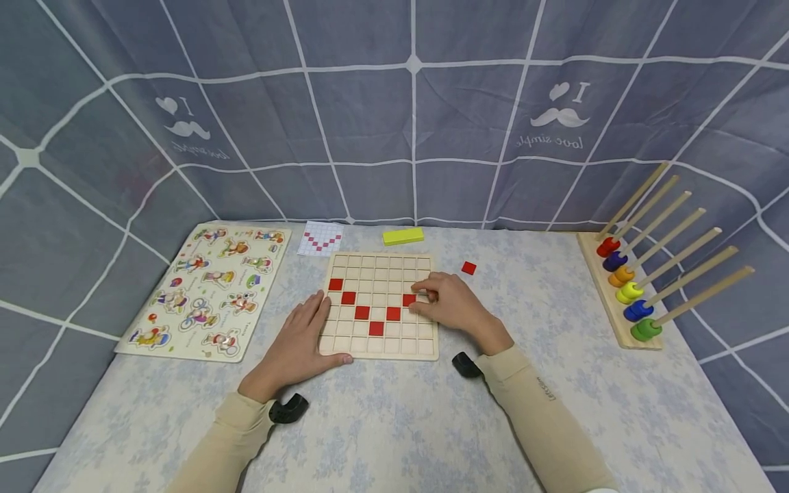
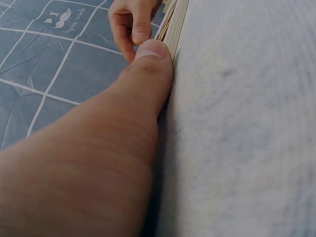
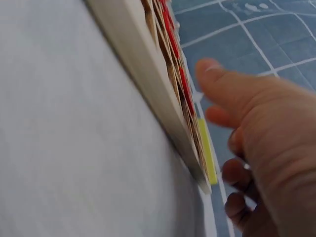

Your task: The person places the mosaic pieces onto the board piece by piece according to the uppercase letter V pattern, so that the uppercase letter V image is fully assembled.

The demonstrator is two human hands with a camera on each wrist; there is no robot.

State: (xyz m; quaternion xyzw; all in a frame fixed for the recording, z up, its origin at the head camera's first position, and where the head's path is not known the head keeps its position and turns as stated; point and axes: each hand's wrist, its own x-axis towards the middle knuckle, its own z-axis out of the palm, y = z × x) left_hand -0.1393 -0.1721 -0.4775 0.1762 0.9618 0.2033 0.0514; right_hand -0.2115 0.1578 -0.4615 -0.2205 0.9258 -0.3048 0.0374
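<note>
A square wooden grid board (image 1: 425,346) lies on the table, with several red square tiles (image 1: 376,329) forming a V in its cells. My left hand (image 1: 302,335) rests at the board's left side, fingers straight and thumb stretched along the front edge. In the left wrist view the thumb (image 2: 150,54) presses against that edge. Over the board's right side is my right hand (image 1: 453,301), its thumb and forefinger parted beside the V's right-end tile (image 1: 409,300). The right wrist view shows the right thumb (image 3: 222,81) above the board, with nothing held. One loose red tile (image 1: 469,268) lies right of the board.
Behind the board are a pattern card (image 1: 320,239) with a pink V and a yellow block (image 1: 403,237). A picture puzzle board (image 1: 206,311) lies at the left. At the right stands a wooden peg rack (image 1: 616,301) with coloured rings. A grey curtain (image 1: 382,123) closes the back.
</note>
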